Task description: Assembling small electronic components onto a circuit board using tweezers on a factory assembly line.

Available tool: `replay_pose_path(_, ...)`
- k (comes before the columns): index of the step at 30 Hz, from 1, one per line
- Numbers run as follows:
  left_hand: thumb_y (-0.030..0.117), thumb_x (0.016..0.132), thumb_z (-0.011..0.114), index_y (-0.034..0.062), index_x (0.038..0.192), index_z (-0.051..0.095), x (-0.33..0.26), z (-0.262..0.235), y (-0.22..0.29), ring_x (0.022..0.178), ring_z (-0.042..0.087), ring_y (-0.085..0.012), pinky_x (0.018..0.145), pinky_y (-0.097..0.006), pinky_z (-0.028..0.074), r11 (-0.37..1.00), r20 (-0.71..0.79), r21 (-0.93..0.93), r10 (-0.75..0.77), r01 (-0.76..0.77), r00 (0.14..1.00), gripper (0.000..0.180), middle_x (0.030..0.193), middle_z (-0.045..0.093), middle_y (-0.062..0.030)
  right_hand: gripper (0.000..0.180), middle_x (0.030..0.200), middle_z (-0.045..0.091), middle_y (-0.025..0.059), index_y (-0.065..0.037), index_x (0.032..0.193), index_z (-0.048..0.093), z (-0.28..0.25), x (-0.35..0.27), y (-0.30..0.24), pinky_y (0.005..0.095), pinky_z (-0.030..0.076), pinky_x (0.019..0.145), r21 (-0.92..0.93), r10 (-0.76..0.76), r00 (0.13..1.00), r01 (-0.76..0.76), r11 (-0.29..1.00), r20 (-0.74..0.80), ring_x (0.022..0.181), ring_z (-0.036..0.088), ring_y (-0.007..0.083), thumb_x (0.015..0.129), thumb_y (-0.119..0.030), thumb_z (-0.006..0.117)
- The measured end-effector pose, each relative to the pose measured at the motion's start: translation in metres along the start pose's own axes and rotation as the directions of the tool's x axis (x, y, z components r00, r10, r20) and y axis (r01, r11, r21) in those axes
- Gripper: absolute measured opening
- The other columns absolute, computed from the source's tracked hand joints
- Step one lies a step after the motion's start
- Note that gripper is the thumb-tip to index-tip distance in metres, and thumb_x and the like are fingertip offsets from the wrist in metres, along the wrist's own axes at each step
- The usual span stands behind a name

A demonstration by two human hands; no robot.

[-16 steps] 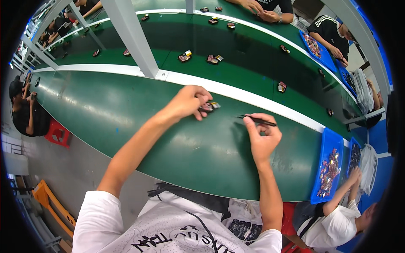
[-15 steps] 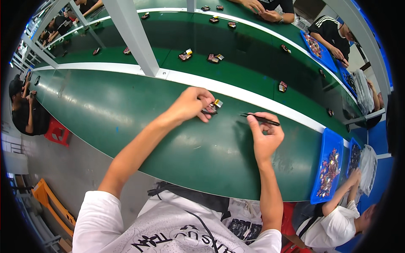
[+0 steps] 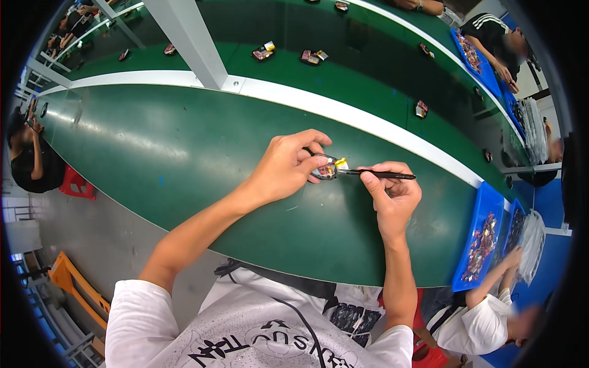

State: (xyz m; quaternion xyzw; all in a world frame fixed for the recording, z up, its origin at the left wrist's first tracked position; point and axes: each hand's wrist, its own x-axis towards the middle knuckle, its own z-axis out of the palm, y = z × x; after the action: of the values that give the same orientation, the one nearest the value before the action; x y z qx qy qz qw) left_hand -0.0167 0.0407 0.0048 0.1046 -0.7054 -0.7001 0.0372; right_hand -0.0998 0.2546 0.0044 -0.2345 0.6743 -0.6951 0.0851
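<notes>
My left hand (image 3: 287, 164) holds a small dark electronic part (image 3: 326, 169) with red and yellow bits, just above the green conveyor belt (image 3: 184, 153). My right hand (image 3: 392, 190) grips a thin black tool (image 3: 380, 175) like a pen. Its tip touches the part's right side, beside a small yellow piece (image 3: 341, 163).
A white rail (image 3: 343, 113) divides my belt from a farther green belt carrying several small parts (image 3: 310, 56). A white post (image 3: 190, 40) rises at the back. Blue trays of parts (image 3: 481, 245) sit to the right, where another person's hand (image 3: 509, 260) reaches. More people work far right and left.
Both hands have come together: the left hand lifted the part and the right hand brought the tool tip against it. The view has tilted closer over the hands.
</notes>
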Motion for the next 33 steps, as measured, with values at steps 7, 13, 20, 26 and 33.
replay_pose_path(7, -0.006, 0.094, 0.065, -0.0042, 0.123, 0.065, -0.005, 0.007, -0.01, 0.066, 0.067, -0.0108, 0.054, -0.025, 0.053, 0.941, -0.025, 0.266, 0.222, -0.208, 0.975, 0.028, 0.094, 0.069, -0.0103, 0.019, 0.083, 0.075, 0.0054, 0.001, 0.092, 0.073, 0.005, -0.004, 0.001, 0.0177, 0.035, 0.05, -0.193, -0.145, 0.988, 0.152, 0.969, 0.052, 0.053, 0.049, 0.0003, 0.079, 0.003, 0.086)
replay_pose_path(13, -0.007, 0.092, 0.067, -0.0034, 0.12, 0.067, -0.006, 0.01, -0.006, 0.054, 0.052, -0.0053, 0.049, -0.025, 0.04, 0.899, -0.061, 0.329, 0.326, -0.289, 0.943, 0.029, 0.09, 0.07, -0.0094, 0.018, 0.076, 0.071, 0.0017, 0.001, 0.092, 0.073, 0.006, -0.004, 0.003, 0.0188, 0.031, 0.046, -0.296, -0.158, 0.985, 0.171, 0.94, 0.067, 0.049, 0.044, -0.0007, 0.08, 0.002, 0.086)
replay_pose_path(20, -0.006, 0.091, 0.068, -0.002, 0.12, 0.068, -0.006, 0.012, -0.006, 0.054, 0.049, -0.0047, 0.049, -0.025, 0.039, 0.905, -0.053, 0.316, 0.317, -0.286, 0.947, 0.029, 0.091, 0.07, -0.0091, 0.017, 0.072, 0.067, -0.0018, 0.001, 0.092, 0.073, 0.006, -0.005, 0.009, 0.0187, 0.028, 0.046, -0.258, -0.102, 0.994, 0.112, 0.96, 0.049, 0.05, 0.042, -0.0016, 0.081, 0.001, 0.086)
replay_pose_path(26, -0.005, 0.09, 0.071, -0.0008, 0.113, 0.072, -0.006, 0.014, -0.006, 0.055, 0.048, -0.0077, 0.05, -0.026, 0.039, 0.871, -0.043, 0.338, 0.392, -0.356, 0.919, 0.024, 0.085, 0.067, -0.0072, 0.015, 0.068, 0.061, -0.0051, 0.002, 0.093, 0.07, 0.006, -0.005, 0.006, 0.0181, 0.026, 0.047, -0.097, 0.051, 0.998, -0.048, 0.994, 0.031, 0.051, 0.04, -0.0025, 0.086, 0.002, 0.083)
replay_pose_path(33, -0.002, 0.091, 0.072, -0.0002, 0.111, 0.073, -0.005, 0.012, -0.004, 0.057, 0.052, -0.009, 0.052, -0.026, 0.041, 0.846, -0.006, 0.336, 0.441, -0.413, 0.898, 0.021, 0.08, 0.064, -0.0057, 0.013, 0.074, 0.065, -0.0019, 0.002, 0.095, 0.069, 0.002, -0.003, 0.0, 0.0166, 0.03, 0.05, 0.007, 0.197, 0.98, -0.197, 0.98, 0.033, 0.057, 0.045, -0.002, 0.088, 0.002, 0.08)
